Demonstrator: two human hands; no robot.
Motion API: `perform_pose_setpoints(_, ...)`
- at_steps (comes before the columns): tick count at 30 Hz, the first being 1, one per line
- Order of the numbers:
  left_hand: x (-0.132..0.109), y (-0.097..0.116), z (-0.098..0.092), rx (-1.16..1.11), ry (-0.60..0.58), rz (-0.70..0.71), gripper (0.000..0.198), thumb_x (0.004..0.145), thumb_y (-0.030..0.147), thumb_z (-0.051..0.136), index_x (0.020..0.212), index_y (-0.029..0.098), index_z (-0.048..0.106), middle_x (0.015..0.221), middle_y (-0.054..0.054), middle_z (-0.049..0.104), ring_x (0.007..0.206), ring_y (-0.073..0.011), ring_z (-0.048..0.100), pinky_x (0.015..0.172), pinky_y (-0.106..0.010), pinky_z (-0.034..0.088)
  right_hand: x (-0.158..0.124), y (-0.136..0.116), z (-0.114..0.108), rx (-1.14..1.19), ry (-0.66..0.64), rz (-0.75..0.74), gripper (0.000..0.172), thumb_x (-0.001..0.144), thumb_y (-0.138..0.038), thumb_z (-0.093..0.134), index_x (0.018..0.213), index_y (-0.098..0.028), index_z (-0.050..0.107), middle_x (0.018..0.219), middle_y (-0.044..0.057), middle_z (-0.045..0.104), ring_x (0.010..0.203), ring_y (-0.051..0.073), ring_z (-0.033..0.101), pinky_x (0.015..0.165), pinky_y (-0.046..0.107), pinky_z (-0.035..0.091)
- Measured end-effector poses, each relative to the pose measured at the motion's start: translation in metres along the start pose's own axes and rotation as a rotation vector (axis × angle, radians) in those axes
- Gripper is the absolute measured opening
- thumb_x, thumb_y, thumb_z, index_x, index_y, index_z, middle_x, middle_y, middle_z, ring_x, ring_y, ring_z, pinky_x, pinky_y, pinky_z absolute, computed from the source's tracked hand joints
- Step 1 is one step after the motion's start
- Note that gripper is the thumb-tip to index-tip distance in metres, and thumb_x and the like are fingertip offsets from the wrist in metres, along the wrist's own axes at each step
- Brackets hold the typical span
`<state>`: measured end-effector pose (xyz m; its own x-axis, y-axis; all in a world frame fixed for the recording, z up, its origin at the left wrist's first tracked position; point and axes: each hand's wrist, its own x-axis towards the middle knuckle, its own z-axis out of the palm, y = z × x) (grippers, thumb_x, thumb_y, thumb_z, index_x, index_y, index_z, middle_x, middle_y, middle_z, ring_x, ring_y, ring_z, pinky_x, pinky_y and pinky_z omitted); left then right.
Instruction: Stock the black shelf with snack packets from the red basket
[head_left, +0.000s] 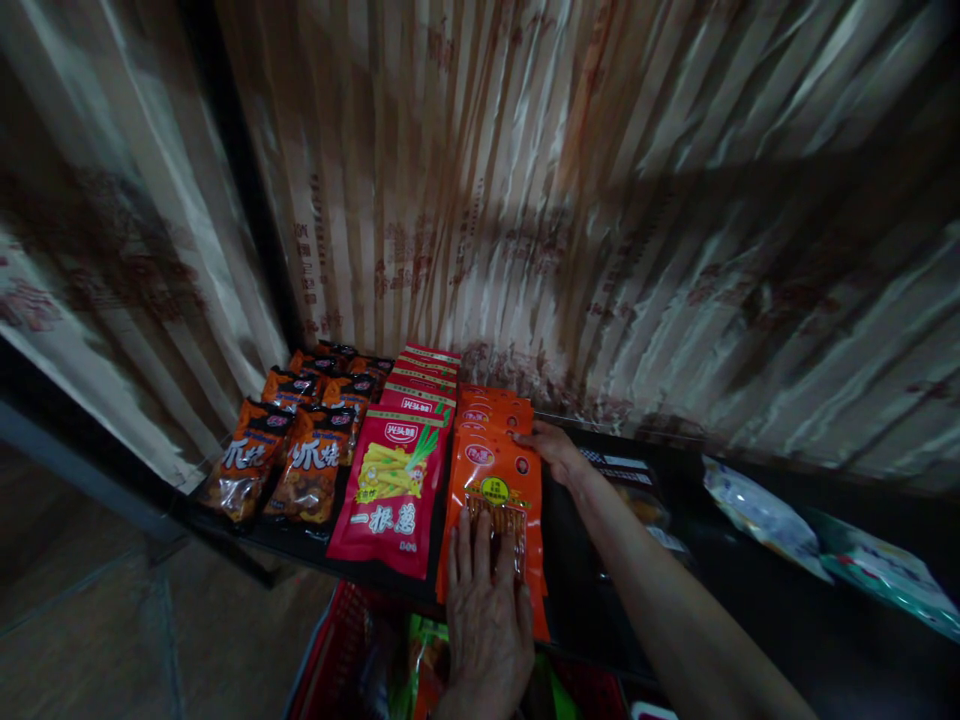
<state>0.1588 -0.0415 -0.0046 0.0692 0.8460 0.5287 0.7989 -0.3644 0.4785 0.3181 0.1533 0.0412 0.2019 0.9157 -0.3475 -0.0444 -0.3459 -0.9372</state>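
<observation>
Rows of snack bags lie on a dark shelf (592,600). My left hand (486,610) rests flat, fingers stretched out, on the front orange bag (495,485) of an overlapping orange row. My right hand (551,448) reaches further back along the right edge of that row, its fingers curled against the bags behind. To the left lies a red bag with green onion art (394,490), heading its own row. Left of that, dark orange bags (311,465) lie in two rows.
A red basket (341,650) holding packets sits below the shelf's front edge. Pale and green packets (757,515) lie on the shelf to the right, with a dark packet (634,490) beside my right arm. Striped patterned paper covers the wall behind.
</observation>
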Motion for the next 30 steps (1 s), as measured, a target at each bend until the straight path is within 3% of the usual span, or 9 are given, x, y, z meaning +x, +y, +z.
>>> perform_pose_setpoints(17,0.007,0.004,0.006,-0.007,0.029,-0.042,0.054,0.083,0.03,0.055,0.136,0.028,0.043,0.149,0.0,0.033,0.139,-0.0278,0.022,0.107,-0.045,0.037,0.006,-0.006,0.001,0.044,-0.023,-0.018,0.03,0.064,-0.007,0.071,0.094,-0.012,0.067,0.064,0.005,0.072,0.058,0.021,0.069,0.064,0.036,0.057)
perform_pose_setpoints(30,0.011,-0.003,0.011,0.0,0.074,-0.014,0.047,0.084,0.03,0.054,0.13,0.028,0.05,0.145,-0.001,0.039,0.137,-0.0271,0.027,0.107,-0.049,0.036,0.02,-0.002,0.006,0.035,0.065,-0.065,0.019,0.063,0.0,0.062,0.076,-0.013,0.065,0.055,0.002,0.069,0.049,0.017,0.065,0.055,0.028,0.054)
